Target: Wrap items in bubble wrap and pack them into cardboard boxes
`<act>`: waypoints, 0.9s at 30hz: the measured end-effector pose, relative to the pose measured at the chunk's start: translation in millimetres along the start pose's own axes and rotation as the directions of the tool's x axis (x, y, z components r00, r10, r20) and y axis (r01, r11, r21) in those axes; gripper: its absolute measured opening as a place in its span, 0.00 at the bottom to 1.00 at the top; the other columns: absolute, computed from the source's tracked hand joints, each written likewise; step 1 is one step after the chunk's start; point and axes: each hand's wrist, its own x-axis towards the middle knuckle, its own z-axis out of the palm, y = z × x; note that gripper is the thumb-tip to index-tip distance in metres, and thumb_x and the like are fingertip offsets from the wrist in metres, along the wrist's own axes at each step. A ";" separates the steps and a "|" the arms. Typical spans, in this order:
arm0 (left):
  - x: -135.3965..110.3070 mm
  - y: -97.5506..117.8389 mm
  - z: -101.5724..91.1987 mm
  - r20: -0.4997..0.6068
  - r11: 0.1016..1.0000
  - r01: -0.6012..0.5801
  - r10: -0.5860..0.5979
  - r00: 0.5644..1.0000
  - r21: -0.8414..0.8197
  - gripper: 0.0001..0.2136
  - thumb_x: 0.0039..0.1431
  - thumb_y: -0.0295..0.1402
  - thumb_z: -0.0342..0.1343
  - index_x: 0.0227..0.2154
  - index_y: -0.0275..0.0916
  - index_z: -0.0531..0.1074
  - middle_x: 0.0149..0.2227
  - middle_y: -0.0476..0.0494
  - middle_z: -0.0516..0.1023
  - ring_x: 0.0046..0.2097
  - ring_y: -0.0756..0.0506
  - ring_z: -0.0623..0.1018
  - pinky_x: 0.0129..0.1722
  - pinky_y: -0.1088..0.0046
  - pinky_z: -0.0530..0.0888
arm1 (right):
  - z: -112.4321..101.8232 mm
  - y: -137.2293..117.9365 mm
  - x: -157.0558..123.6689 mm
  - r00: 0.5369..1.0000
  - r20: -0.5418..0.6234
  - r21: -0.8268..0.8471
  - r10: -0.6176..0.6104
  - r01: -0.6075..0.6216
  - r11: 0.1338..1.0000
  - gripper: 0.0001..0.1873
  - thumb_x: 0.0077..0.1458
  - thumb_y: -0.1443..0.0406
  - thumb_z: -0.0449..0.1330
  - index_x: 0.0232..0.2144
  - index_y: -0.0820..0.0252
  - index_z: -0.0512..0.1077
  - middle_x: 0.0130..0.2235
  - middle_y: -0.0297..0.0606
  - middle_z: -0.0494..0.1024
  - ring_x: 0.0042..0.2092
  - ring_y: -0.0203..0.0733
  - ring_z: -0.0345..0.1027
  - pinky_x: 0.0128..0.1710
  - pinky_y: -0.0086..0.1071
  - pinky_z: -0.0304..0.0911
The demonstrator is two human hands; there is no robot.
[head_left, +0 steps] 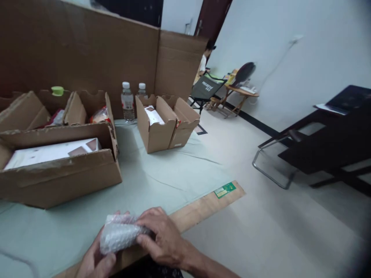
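A bundle of clear bubble wrap (123, 236) is held between both hands above the table's near edge. What lies inside the wrap cannot be made out. My left hand (97, 251) supports it from the left and below, its thumb in front and some fingertips showing behind. On the other end, my right hand (162, 235) grips the bundle from above, with the thumb on the near side and the fingers over the top.
A large cardboard box (63, 181) with a white carton (52, 152) stands at left. Narrow cardboard bins (156, 135) sit farther back beside water bottles (127, 102). A tall cardboard panel (87, 58) rises behind. Beyond the table are chairs and a person.
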 end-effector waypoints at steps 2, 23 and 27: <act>0.2 -3.1 7.8 -0.011 0.996 -0.061 0.062 0.998 0.064 0.45 0.38 0.52 0.75 0.62 0.45 0.69 0.62 0.38 0.76 0.66 0.29 0.70 0.68 0.54 0.66 | 7.8 0.0 -6.5 0.998 -0.010 0.003 0.055 -0.055 0.998 0.10 0.57 0.66 0.66 0.43 0.57 0.77 0.43 0.36 0.81 0.47 0.42 0.72 0.52 0.38 0.62; 16.8 14.2 -26.2 0.348 0.873 -0.325 0.197 0.917 0.364 0.26 0.57 0.40 0.63 0.59 0.42 0.74 0.51 0.38 0.82 0.48 0.39 0.82 0.50 0.66 0.78 | -71.2 -67.3 56.1 0.964 0.241 -0.044 -0.113 0.127 0.991 0.21 0.55 0.64 0.72 0.50 0.56 0.76 0.47 0.39 0.83 0.48 0.45 0.76 0.51 0.36 0.69; 22.6 36.9 -47.9 0.067 0.888 -0.446 0.441 0.895 0.112 0.32 0.57 0.45 0.66 0.64 0.47 0.68 0.52 0.39 0.82 0.47 0.39 0.83 0.50 0.63 0.79 | -107.7 -104.5 121.6 0.967 -0.035 0.068 -0.252 0.254 0.965 0.14 0.60 0.62 0.67 0.48 0.56 0.75 0.43 0.37 0.82 0.42 0.40 0.76 0.42 0.33 0.70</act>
